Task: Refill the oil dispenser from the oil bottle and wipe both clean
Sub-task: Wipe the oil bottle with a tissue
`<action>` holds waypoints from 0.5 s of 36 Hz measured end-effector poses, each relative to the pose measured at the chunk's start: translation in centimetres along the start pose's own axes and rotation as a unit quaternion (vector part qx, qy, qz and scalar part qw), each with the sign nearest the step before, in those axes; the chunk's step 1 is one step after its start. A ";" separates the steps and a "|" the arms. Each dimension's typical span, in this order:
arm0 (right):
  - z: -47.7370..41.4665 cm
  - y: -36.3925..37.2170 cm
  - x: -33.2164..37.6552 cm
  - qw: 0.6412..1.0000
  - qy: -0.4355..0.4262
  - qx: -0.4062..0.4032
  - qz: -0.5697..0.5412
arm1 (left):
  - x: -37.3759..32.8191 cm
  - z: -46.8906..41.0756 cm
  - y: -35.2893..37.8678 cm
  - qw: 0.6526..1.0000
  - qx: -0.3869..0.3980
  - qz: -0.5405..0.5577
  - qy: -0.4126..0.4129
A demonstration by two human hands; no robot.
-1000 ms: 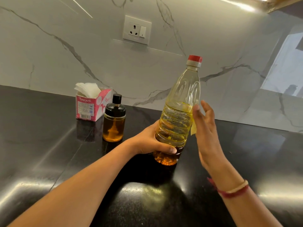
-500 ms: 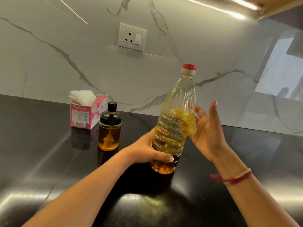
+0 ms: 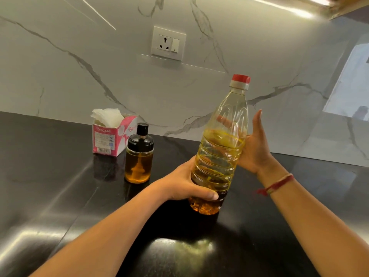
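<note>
Gripping the bottle (image 3: 219, 152) near its base, your left hand (image 3: 180, 185) holds it tilted over the worktop (image 3: 60, 196), while your right hand (image 3: 255, 150) cups its side, fingers curled behind. Farther left stands the capped dispenser (image 3: 139, 156), with the tissue box (image 3: 105, 140) just behind it.

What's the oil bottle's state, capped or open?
Capped. The red cap sits on the neck of the oil bottle, with no gap visible beneath it.

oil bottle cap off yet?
No, the red cap sits on the neck of the oil bottle, while the left hand and right hand hold its body lower down.
</note>
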State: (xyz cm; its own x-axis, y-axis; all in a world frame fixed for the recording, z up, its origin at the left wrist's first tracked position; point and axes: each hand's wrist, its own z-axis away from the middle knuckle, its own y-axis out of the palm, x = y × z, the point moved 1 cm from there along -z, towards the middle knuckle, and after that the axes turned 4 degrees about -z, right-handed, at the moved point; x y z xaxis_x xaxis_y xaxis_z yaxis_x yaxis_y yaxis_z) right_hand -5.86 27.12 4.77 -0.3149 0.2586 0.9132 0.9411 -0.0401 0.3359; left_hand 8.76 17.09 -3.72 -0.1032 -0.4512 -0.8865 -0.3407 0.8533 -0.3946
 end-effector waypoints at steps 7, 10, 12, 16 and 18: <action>-2.6 1.3 0.6 0.991 0.059 0.121 0.023 | 0.1 -0.1 0.0 1.000 0.010 0.003 0.007; -2.5 -0.1 1.0 0.995 0.052 0.087 -0.007 | 0.0 -0.1 0.0 1.000 0.002 0.002 0.004; -2.2 -0.7 1.0 0.997 0.028 0.070 -0.005 | 0.0 0.0 -0.1 1.000 0.001 -0.001 0.004; -2.1 0.1 0.2 0.998 0.029 0.050 -0.023 | -0.1 0.1 0.0 1.000 0.006 0.000 0.001; -2.1 1.0 -0.3 0.998 0.042 0.051 -0.007 | -0.2 0.2 0.0 1.000 0.005 0.003 0.000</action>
State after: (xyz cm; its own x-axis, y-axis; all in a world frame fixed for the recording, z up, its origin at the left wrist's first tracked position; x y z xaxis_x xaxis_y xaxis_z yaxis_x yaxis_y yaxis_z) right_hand -5.09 25.02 5.34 -0.3336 0.1758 0.9262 0.9427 0.0622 0.3278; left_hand 8.97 17.23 -3.56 -0.1051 -0.4459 -0.8889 -0.3304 0.8587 -0.3917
